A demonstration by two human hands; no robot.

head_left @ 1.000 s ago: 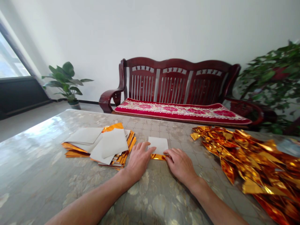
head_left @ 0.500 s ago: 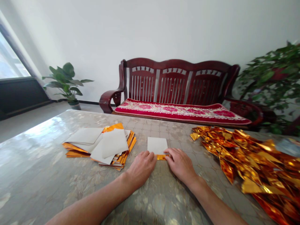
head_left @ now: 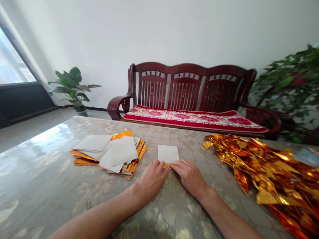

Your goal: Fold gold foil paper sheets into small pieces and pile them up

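Observation:
A sheet of gold foil paper (head_left: 168,152) lies white side up in front of me, its near edge turned over into a narrow gold strip. My left hand (head_left: 155,176) grips the left part of that strip, fingers curled together. On the right part, the fingertips of my right hand (head_left: 187,174) pinch and press the fold, close to the left fingers. Both hands hide most of the strip. To the left sits a loose stack of the same paper (head_left: 124,151), white faces up with gold edges showing. A heap of folded gold foil pieces (head_left: 251,159) spreads at the right.
Everything lies on a table (head_left: 82,199) with a glossy patterned cover. Beyond its far edge stands a dark red wooden bench (head_left: 184,89) with a red floral seat cover (head_left: 194,118). Potted plants (head_left: 74,86) stand at both sides.
My right hand has slid left along the folded edge, nearer to my left hand. Less of the gold strip shows between them, and it looks narrower.

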